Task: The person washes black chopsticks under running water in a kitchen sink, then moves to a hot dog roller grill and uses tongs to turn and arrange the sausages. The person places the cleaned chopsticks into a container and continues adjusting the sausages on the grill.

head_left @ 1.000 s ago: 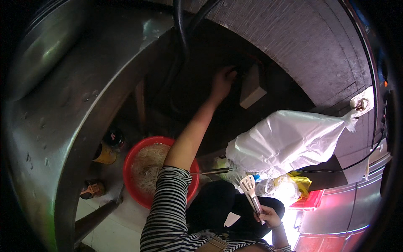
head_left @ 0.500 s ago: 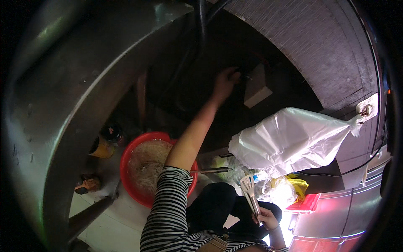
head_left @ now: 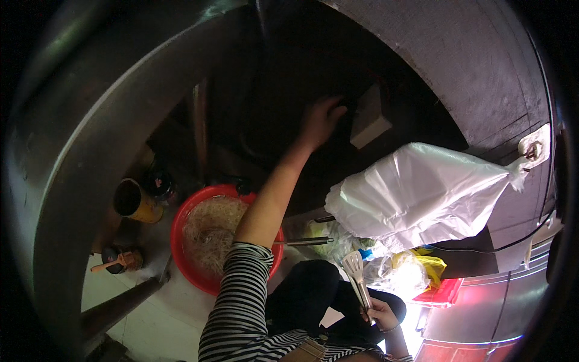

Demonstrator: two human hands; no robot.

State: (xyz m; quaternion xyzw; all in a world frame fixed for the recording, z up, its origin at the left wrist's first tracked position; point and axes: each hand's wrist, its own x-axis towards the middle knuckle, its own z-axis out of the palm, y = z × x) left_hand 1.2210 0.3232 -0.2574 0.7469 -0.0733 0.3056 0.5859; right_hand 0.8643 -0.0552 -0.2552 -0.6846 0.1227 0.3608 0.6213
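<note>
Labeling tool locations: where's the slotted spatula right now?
In the head view, the slotted spatula is at lower right, held upright in the right hand, just below the white plastic bag and right of the red basin.

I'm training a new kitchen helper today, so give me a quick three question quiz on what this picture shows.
1. True or false: the right hand holds a slotted spatula.
2. What fills the red basin? A) pale noodles B) whole fruit C) folded towels
3. Fill in: the left hand reaches out into a dark space next to a pale ____ block.

Key:
1. True; its fingers wrap the handle, the blade pointing away from the person.
2. A; pale noodles lie in it, beneath the striped sleeve.
3. Rectangular. Whether the hand grips anything there is too dark to tell.
</note>
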